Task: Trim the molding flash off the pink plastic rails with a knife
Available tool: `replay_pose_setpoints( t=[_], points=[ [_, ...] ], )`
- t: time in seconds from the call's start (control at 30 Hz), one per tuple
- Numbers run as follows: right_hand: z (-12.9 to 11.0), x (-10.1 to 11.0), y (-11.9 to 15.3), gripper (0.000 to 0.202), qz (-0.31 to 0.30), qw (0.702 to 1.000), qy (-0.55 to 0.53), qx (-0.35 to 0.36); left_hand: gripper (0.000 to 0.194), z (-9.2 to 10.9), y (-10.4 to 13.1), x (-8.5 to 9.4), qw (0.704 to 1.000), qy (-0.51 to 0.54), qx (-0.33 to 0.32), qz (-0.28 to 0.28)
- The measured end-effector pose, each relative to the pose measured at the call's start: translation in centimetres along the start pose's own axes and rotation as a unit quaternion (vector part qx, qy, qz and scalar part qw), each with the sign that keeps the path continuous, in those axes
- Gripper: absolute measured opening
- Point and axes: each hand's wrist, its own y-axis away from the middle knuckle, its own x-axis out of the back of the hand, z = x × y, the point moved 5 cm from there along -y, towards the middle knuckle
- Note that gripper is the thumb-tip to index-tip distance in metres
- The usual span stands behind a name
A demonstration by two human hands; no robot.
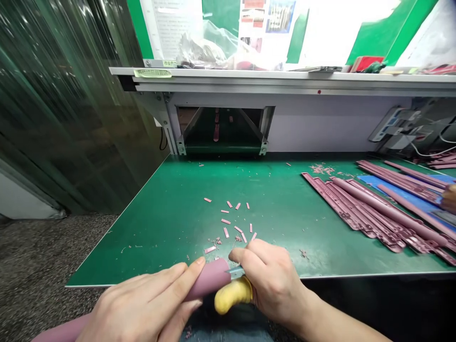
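My left hand [149, 299] is wrapped around a long mauve plastic strip [210, 280], whose rounded end sticks out past my fingers toward the right. In my right hand [272, 280] is a knife [236, 272] with a short metal blade; its handle is mostly hidden in my fist. The blade touches the strip's end at its right edge. A yellow finger cover [233, 295] is on my right thumb, just below the blade. Small mauve offcuts [225, 232] and curled shavings lie scattered on the green tabletop [160, 228] beyond my hands.
More mauve strips [366, 209] are piled at the right, some on a blue sheet [370, 180]. Part of another person's hand [449, 197] shows at the right edge. A conveyor belt [221, 137] carrying mauve pieces meets the table's back. A shelf [249, 78] runs above.
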Motion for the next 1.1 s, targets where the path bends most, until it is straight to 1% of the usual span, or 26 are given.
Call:
replay_pose_setpoints(
  t=[0.1,0.2,0.33,0.47,0.53,0.67,0.77,0.83,0.87,0.93,1.0,1.03,1.1],
  points=[
    [0.3,-0.3,-0.1,0.050,-0.021,1.000,0.000,-0.002,0.049,0.1,-0.3,-0.1,1.000,-0.002,-0.005,-0.015],
    [0.3,-0.4,0.0,0.053,-0.025,1.000,0.004,0.014,0.049,0.4,-0.5,-0.1,1.000,0.018,0.000,-0.013],
    [0.1,-0.8,0.3,0.049,-0.022,0.999,0.029,0.031,0.048,0.7,-0.6,-0.5,0.998,0.042,0.045,-0.010],
    [0.7,-1.3,0.3,0.038,-0.011,0.999,0.036,-0.017,0.047,0.4,-0.6,-1.0,0.994,0.032,0.103,-0.029],
    [1.0,-1.6,0.3,0.036,-0.009,0.999,0.038,-0.030,0.049,0.2,-0.6,-1.2,0.992,0.029,0.122,-0.035],
    [1.0,-2.3,0.2,0.040,-0.002,0.998,0.066,-0.008,0.048,0.3,-0.7,-1.5,0.987,0.049,0.150,-0.030],
    [1.1,-2.5,0.1,0.043,0.007,0.997,0.077,0.011,0.047,-0.1,-0.7,-1.9,0.983,0.066,0.162,-0.049],
    [1.4,-2.4,0.1,0.049,0.003,0.999,0.036,0.012,0.046,-0.7,-0.8,-1.9,0.986,0.058,0.141,-0.070],
    [1.6,-2.3,0.1,0.051,-0.004,1.000,-0.008,0.010,0.045,-1.1,-0.9,-1.7,0.990,0.041,0.113,-0.080],
    [2.0,-2.1,0.3,0.055,-0.026,0.993,-0.119,0.006,0.043,-1.8,-1.3,-1.1,0.995,-0.004,0.024,-0.095],
    [2.2,-1.8,0.5,0.059,-0.049,0.980,-0.190,0.009,0.043,-2.3,-1.8,-0.3,0.990,-0.035,-0.066,-0.122],
    [2.3,-1.8,0.6,0.061,-0.061,0.978,-0.198,0.012,0.044,-2.6,-2.0,0.0,0.985,-0.036,-0.097,-0.138],
    [2.4,-1.7,0.7,0.063,-0.079,0.982,-0.172,0.025,0.045,-2.8,-2.5,0.6,0.978,-0.030,-0.132,-0.160]
  ],
)
